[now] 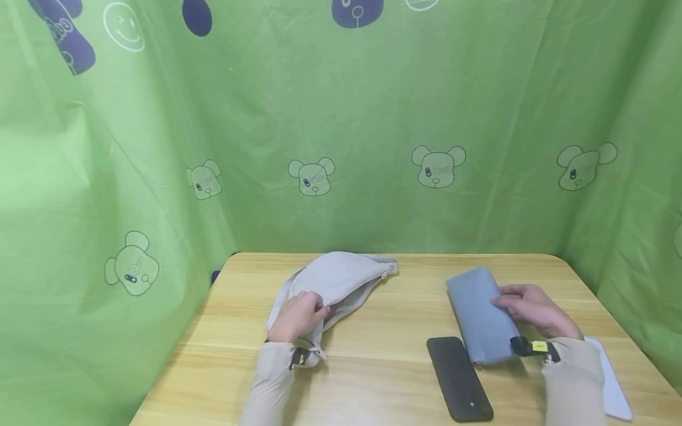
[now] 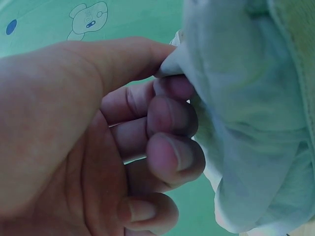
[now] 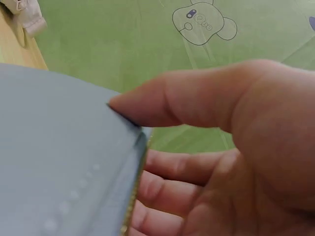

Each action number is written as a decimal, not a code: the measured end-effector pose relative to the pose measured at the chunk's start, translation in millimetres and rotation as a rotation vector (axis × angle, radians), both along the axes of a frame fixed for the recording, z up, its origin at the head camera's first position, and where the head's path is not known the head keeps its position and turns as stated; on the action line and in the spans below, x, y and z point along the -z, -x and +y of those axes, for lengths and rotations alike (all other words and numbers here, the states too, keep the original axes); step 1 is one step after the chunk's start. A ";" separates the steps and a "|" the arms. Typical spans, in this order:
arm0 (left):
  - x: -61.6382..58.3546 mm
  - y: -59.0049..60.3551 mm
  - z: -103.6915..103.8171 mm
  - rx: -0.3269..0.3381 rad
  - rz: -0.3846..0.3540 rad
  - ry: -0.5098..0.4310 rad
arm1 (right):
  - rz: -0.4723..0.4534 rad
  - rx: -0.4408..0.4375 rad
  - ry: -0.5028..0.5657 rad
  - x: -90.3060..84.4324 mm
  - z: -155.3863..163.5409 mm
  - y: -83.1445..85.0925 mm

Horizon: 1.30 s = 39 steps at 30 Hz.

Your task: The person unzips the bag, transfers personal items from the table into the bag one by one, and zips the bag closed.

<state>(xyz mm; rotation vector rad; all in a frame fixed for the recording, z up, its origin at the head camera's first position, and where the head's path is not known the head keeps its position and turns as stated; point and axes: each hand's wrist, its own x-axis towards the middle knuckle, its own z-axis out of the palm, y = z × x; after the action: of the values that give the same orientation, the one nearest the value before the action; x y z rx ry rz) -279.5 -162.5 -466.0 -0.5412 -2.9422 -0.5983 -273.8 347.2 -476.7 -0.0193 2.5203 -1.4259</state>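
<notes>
A pale grey fabric bag (image 1: 343,278) lies at the back middle of the wooden table (image 1: 383,367). My left hand (image 1: 311,309) grips its near edge; in the left wrist view the thumb and curled fingers (image 2: 172,115) pinch a fold of the bag's cloth (image 2: 246,128). To the right, my right hand (image 1: 508,302) holds a blue-grey zip pouch (image 1: 479,322) by its right edge. In the right wrist view the thumb (image 3: 172,101) lies on top of the pouch (image 3: 59,157) and the other fingers curl beneath it.
A black phone (image 1: 459,378) lies flat just left of the pouch's near end. A flat white object (image 1: 613,387) sits partly under my right forearm. Green curtains (image 1: 341,148) with bear prints close in the table at the back and on both sides.
</notes>
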 end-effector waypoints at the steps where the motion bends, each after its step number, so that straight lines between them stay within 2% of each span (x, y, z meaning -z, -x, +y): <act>1: 0.2 0.0 0.0 0.001 0.001 0.000 | 0.003 0.016 0.005 -0.2 -0.3 0.1; 12: 0.9 0.8 -0.3 -0.002 -0.004 -0.001 | 0.032 0.130 0.086 -1.1 -3.0 3.6; 21: 1.6 2.1 -0.9 0.002 0.003 -0.002 | 0.031 0.130 0.085 0.5 -3.1 6.5; 27: 3.0 2.4 -1.5 0.002 -0.003 0.001 | -0.005 0.116 0.104 3.1 -4.4 7.9; 34: 3.8 2.9 -2.0 0.003 -0.006 0.004 | -0.009 0.151 0.160 5.3 -6.6 10.3; 39: 2.3 2.9 -1.7 0.006 -0.005 0.001 | 0.006 0.171 0.130 7.0 -9.6 11.8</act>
<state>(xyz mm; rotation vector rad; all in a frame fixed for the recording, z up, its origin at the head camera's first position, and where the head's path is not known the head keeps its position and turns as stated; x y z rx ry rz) -282.5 -164.2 -468.3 -0.5495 -2.9470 -0.6000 -285.6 337.7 -483.7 0.1733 2.4806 -1.6557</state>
